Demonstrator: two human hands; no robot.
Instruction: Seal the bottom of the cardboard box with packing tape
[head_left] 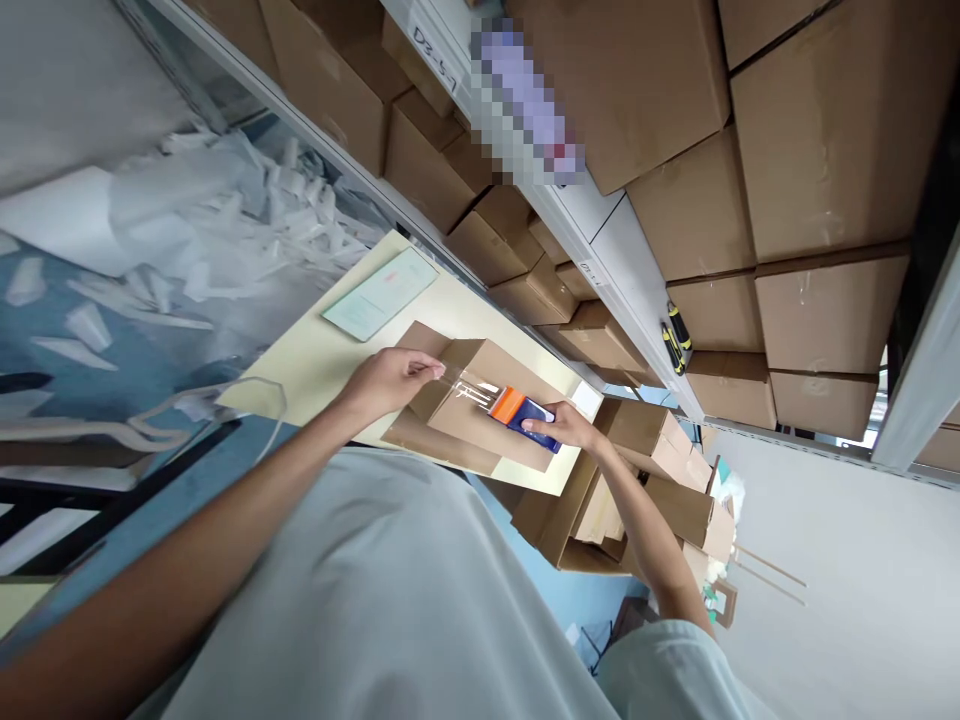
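Stretching a strip of clear tape (471,388) over the top of the cardboard box (461,425), we judge the sealing step to be under way. The box lies flat on the pale yellow surface (322,355), near its right end, with loose flaps or flat card showing under it.

Our left hand (390,385) rests at the box's left edge, thumb and forefinger pressed together on the free end of the tape. Our right hand (570,428) is wrapped around the orange and blue tape dispenser (517,408), forefinger laid along its top, and the dispenser sits on the box's right part. The tape runs taut between the two hands. We cannot tell whether it already sticks to the card.

As we read it, the next move calls for keeping the strip tight and straight along the seam, pressing the pinched end down first, and holding the box steady so it does not slide on the surface.

A pale green sheet (381,292) lies on the far part of the surface, well apart from the box. Shelves of stacked cartons (825,150) stand beyond, more open cartons (660,470) sit on the floor to the right, and crumpled plastic film (225,200) lies to the left
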